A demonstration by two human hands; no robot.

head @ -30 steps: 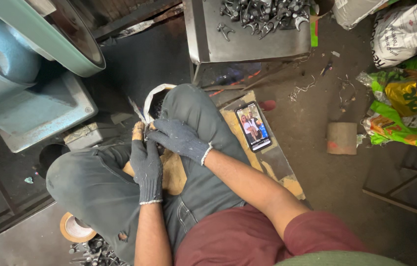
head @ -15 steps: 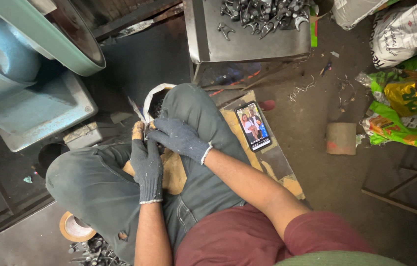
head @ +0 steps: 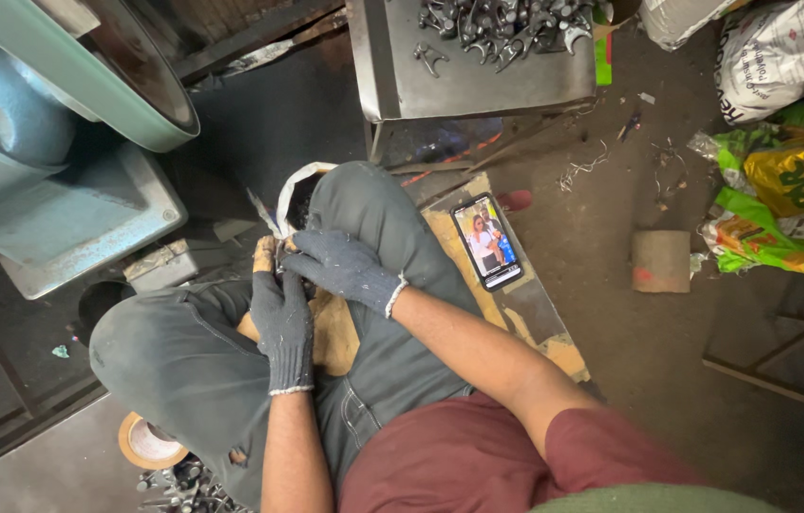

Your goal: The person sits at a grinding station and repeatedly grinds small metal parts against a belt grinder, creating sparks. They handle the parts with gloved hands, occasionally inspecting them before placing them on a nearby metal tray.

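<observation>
- A blue-green machine [head: 50, 161] stands at the far left, beside the seated person's knee.
- A roll of tape [head: 147, 443] lies on the floor by the left thigh, within easy reach.
- The left hand [head: 280, 318], in a dark glove, is clenched around a small brownish piece [head: 264, 253], held upright between the knees so the lap steadies it.
- The right hand [head: 340, 266], gloved too, closes over the same piece from the other side; what its fingers pinch I cannot tell.
- A phone [head: 486, 241] rests screen-up on the board [head: 525, 304] beside the right leg, angled for viewing.
- A metal tray [head: 478, 85] of forged parts sits ahead.
</observation>
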